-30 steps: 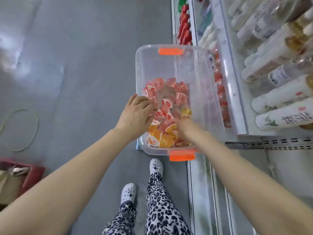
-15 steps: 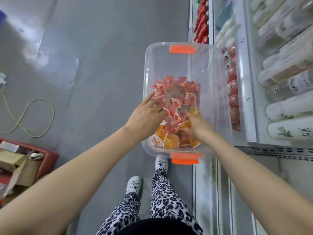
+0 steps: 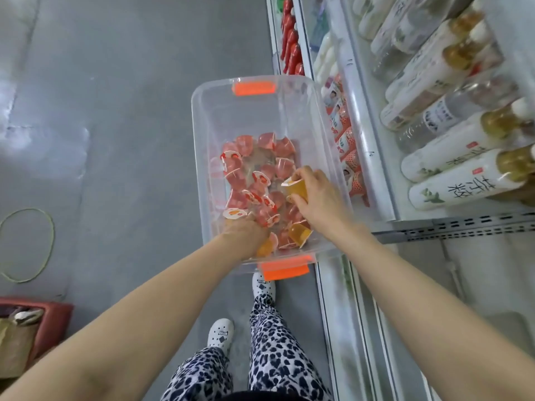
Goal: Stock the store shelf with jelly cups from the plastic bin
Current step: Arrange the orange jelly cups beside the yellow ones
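since the earlier frame the right hand (image 3: 318, 195) has been lifted out of the near end of the pile with an orange cup (image 3: 296, 189). the left hand (image 3: 246, 235) has been lowered into the near left corner of the bin (image 3: 199, 157).

the shelf (image 3: 365, 146) runs along the bin's right side, and a row of red packs (image 3: 344, 146) is lined up on it just beside the bin wall. the bin is clear plastic with orange handles. the jelly cups (image 3: 254, 180) are heaped in its near half, mostly red with a few orange.

the orange cup is pinched between the right thumb and curled fingers, above the right edge of the pile. the left fingers are buried among the cups, so it cannot be told whether anything is held.

the picking step is judged to be in hand. next, the held cup would need to be carried right over the bin wall and set down beside the row.
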